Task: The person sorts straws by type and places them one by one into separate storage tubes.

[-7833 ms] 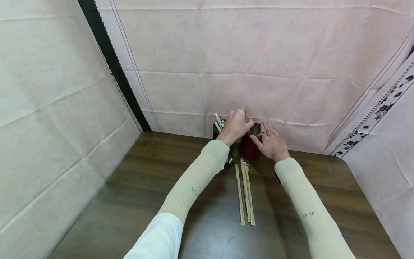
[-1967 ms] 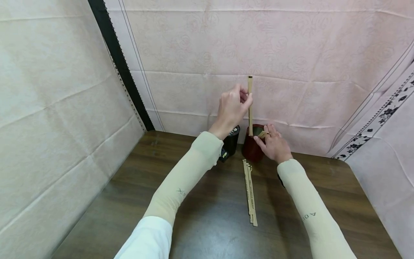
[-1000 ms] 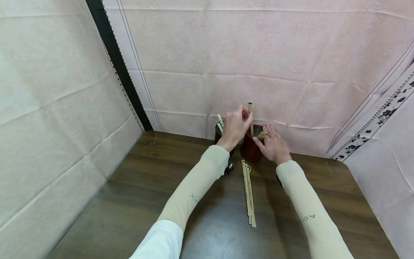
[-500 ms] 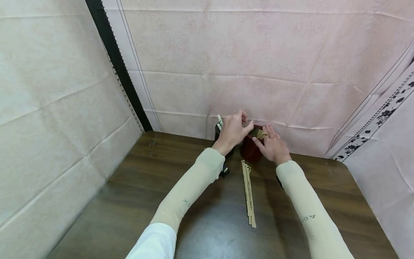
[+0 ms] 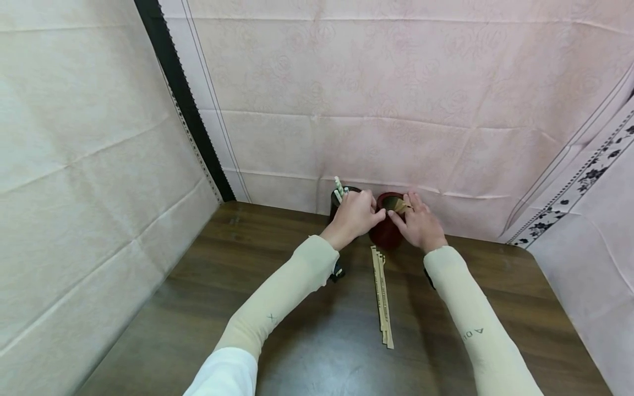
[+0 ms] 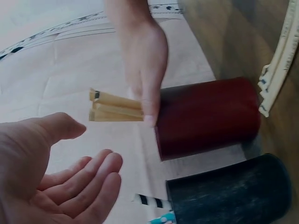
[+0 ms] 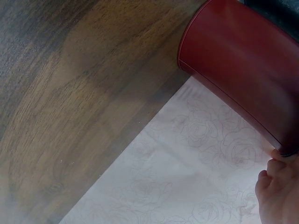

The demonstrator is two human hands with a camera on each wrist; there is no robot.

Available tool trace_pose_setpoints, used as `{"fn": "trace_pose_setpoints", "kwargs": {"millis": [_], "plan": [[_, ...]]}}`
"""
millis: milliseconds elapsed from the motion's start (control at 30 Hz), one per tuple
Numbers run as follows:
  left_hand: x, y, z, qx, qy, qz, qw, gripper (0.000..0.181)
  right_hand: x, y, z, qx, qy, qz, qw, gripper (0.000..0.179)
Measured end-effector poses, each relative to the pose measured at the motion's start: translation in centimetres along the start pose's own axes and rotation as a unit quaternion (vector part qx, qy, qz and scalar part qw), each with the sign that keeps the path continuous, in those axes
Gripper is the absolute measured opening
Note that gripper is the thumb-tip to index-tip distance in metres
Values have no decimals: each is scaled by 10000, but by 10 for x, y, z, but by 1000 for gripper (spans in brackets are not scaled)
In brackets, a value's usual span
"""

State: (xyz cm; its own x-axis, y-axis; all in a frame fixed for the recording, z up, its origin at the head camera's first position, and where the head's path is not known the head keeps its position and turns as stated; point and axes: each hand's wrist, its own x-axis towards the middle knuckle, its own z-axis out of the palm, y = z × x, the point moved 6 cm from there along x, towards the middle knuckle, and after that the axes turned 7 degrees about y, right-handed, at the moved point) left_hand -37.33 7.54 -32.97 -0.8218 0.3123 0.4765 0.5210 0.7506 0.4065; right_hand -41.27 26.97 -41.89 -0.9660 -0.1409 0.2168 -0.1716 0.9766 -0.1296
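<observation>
My left hand (image 5: pixel 354 214) is just left of a dark red cylindrical cup (image 5: pixel 385 235), near a black cup (image 6: pixel 233 193). Its fingers are loosely bent and hold nothing in the left wrist view. My right hand (image 5: pixel 420 223) holds the red cup at the right side of its rim, thumb on the near side. Several slim tan paper sleeves (image 6: pixel 117 108) stick out of the red cup beside that thumb. More slim sleeves with printed text (image 5: pixel 381 300) lie in a narrow stack on the table before the cup.
Striped paper straws (image 5: pixel 339 184) stand in the black cup, partly hidden behind my left hand. A pale patterned cloth wall (image 5: pixel 421 99) rises right behind the cups. The brown wooden table (image 5: pixel 198 308) reaches toward me.
My left hand lowered a tan paper sleeve into the red cup and let go of it. It then drew back leftward and down. The right hand stayed at the rim.
</observation>
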Motion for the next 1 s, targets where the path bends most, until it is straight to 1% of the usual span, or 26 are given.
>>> {"fn": "trace_pose_setpoints", "kwargs": {"millis": [100, 167, 333, 467, 600, 733, 900, 933, 1000], "plan": [[-6, -4, 10, 4, -343, -56, 9994, 50, 0, 0, 0, 15, 26, -1, 10000, 93], [-12, -7, 19, -23, -583, -154, 9982, 56, 0, 0, -1, 14, 50, -11, 10000, 94], [-26, -19, 43, -96, -1067, -492, 9930, 54, -1, -1, -1, 31, 134, -39, 9999, 93], [-37, -28, 64, -225, -1345, -701, 9882, 53, -1, -1, -1, 33, 155, -55, 9999, 91], [-47, -34, 80, -237, -1453, -813, 9858, 54, -1, -1, -1, 21, 174, -82, 9998, 89], [-55, -37, 93, -165, -1549, -866, 9840, 49, -1, -1, -1, 17, 166, -78, 9998, 89], [-62, -43, 108, -206, -1810, -1022, 9780, 46, -1, -1, -2, 71, 180, -62, 9998, 91], [-62, -49, 121, -184, -1762, -1000, 9791, 47, -1, -2, -2, 84, 179, -54, 9998, 90], [-62, -55, 133, -200, -1886, -1074, 9759, 47, -2, -2, -2, 101, 178, -46, 9998, 90]]}}
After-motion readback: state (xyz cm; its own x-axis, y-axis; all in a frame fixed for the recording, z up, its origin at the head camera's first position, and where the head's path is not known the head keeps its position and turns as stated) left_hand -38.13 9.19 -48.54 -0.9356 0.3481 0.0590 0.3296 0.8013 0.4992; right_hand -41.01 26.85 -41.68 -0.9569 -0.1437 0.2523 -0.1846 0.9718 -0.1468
